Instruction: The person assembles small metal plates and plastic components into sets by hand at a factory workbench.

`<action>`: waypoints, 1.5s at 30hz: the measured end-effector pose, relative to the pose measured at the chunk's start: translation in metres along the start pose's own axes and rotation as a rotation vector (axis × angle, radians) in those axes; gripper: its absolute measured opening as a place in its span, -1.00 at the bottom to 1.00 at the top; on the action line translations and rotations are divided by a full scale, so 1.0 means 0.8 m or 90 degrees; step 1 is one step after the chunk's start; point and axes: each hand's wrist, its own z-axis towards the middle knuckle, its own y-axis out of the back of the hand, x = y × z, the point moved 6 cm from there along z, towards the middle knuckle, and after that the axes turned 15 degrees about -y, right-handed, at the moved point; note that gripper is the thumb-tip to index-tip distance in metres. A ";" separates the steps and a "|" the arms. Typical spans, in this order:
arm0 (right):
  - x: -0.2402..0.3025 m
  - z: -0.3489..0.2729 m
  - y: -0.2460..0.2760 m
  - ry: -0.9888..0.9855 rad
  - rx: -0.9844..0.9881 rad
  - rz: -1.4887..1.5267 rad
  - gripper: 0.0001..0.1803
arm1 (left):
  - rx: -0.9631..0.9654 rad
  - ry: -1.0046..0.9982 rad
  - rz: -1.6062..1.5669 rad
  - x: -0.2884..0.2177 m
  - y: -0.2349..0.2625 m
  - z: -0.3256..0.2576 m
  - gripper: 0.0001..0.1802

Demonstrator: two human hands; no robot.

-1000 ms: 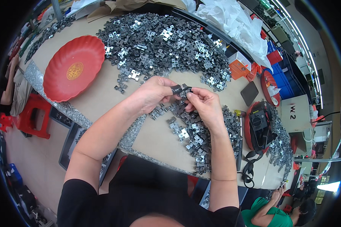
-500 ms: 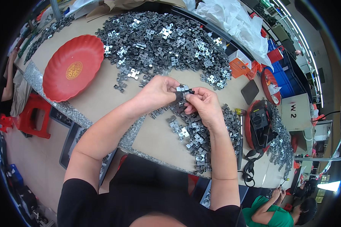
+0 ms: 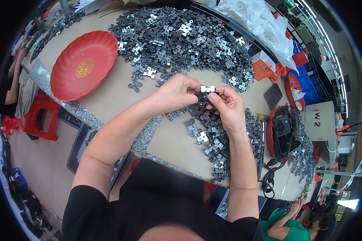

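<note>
Here, held above the counter (image 3: 120, 100): a small metal clip (image 3: 207, 88), pinched at its left end by the fingertips of the left hand (image 3: 177, 93) and at its right end by those of the right hand (image 3: 226, 103). Both hands curled nearly shut, thumbs and forefingers pressed on the clip, with a dark piece (image 3: 201, 96) just beneath it caught between them; whether that piece is joined to the clip cannot be told. Directly under the hands, a strip of like clips (image 3: 211, 136) running down the counter toward the body. Beyond the hands, a far larger pile (image 3: 181, 36) of the same parts spread over the far half of the counter, a few strays lying loose at its near edge. To the left, well apart from the hands, a red dish (image 3: 82, 64) with a gold mark at its centre, set on the counter. At the right, a red tray (image 3: 283, 132) holding a black device and cord, beside the strip. Farther back right, an orange box (image 3: 263, 66) and white plastic sheeting (image 3: 261, 24). Below the counter at left, a red stool (image 3: 38, 120) on the floor. At the lower right, another person in a green top (image 3: 285, 225).
</note>
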 end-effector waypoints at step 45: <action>0.025 0.061 0.115 0.092 -0.405 -0.661 -0.70 | -0.080 0.140 -0.336 0.044 0.008 0.006 -0.81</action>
